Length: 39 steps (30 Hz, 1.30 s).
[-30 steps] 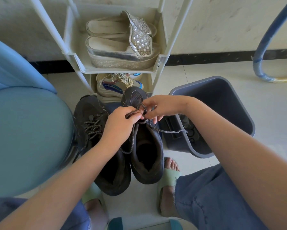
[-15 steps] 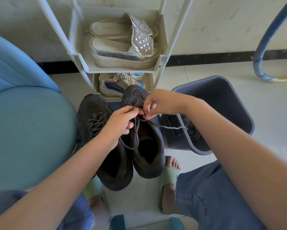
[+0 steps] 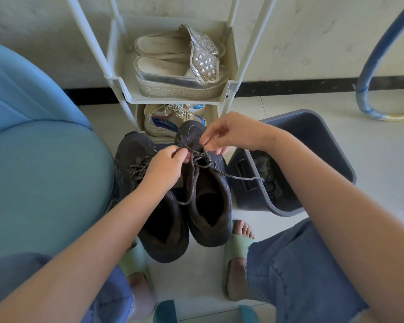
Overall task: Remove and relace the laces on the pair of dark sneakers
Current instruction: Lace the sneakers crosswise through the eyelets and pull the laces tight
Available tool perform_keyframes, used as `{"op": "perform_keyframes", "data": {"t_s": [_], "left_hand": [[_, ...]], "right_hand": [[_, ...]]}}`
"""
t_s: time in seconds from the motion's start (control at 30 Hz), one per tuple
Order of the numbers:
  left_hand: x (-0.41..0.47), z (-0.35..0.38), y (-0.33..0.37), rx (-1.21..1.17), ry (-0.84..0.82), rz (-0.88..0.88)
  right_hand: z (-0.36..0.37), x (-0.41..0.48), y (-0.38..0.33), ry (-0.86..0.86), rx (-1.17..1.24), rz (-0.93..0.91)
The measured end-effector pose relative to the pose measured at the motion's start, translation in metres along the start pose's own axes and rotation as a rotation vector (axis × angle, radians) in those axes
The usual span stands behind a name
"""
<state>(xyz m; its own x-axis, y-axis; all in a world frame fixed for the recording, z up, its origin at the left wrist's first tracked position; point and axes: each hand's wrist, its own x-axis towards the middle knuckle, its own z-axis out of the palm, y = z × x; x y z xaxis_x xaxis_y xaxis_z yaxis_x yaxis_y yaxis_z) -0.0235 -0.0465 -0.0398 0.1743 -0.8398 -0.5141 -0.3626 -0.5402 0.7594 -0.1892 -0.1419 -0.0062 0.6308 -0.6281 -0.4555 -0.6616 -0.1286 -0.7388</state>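
Your left hand (image 3: pixel 166 166) and right hand (image 3: pixel 231 134) pinched the lace (image 3: pixel 231 176) at one dark sneaker's (image 3: pixel 215 206) toe; its upper eyelets looked empty, the other sneaker (image 3: pixel 135 150) laced.

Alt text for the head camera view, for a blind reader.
The left hand and right hand pinch the lace near the toe of one dark sneaker; its laced partner lies alongside. A grey bin stands right, a shoe rack behind.

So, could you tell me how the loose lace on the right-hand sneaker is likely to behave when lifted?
Probably floppy: the lace droops in curves over the sneaker and trails towards the grey bin. Likely light, as the left hand and right hand hold it by fingertip pinches alone. Its woven texture should resist slipping.
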Motion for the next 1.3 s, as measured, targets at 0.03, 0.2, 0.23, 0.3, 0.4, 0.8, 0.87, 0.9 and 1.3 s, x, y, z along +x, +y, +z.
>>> {"op": "perform_keyframes", "data": {"t_s": [0.03, 0.2, 0.23, 0.3, 0.4, 0.8, 0.87, 0.9, 1.3], "left_hand": [[-0.003, -0.002, 0.001, 0.143, 0.022, 0.016], [-0.019, -0.010, 0.004, 0.378, -0.063, -0.034], [-0.020, -0.009, 0.004, 0.429, -0.082, -0.018], [-0.021, -0.008, 0.003, 0.471, -0.100, 0.012], [-0.022, -0.012, 0.007, 0.472, -0.134, 0.046], [-0.058, -0.051, 0.019, 0.008, -0.266, 0.068], [-0.062, -0.052, 0.017, 0.009, -0.244, 0.086], [-0.063, -0.051, 0.017, 0.018, -0.215, 0.089], [-0.060, -0.033, 0.021, 0.181, -0.014, 0.175]], "right_hand": [[-0.002, -0.002, 0.003, -0.015, -0.029, 0.040], [0.005, -0.015, 0.007, -0.345, -0.294, 0.241], [0.009, -0.016, 0.006, -0.361, -0.322, 0.233], [0.015, -0.017, 0.003, -0.325, -0.326, 0.228], [0.021, -0.017, 0.003, -0.261, -0.275, 0.232], [0.040, -0.025, -0.005, -0.138, -0.181, 0.288], [0.038, -0.027, -0.006, -0.096, -0.194, 0.288], [0.037, -0.029, -0.007, -0.059, -0.205, 0.280], [0.031, -0.047, -0.004, 0.024, 0.076, 0.302]]}}
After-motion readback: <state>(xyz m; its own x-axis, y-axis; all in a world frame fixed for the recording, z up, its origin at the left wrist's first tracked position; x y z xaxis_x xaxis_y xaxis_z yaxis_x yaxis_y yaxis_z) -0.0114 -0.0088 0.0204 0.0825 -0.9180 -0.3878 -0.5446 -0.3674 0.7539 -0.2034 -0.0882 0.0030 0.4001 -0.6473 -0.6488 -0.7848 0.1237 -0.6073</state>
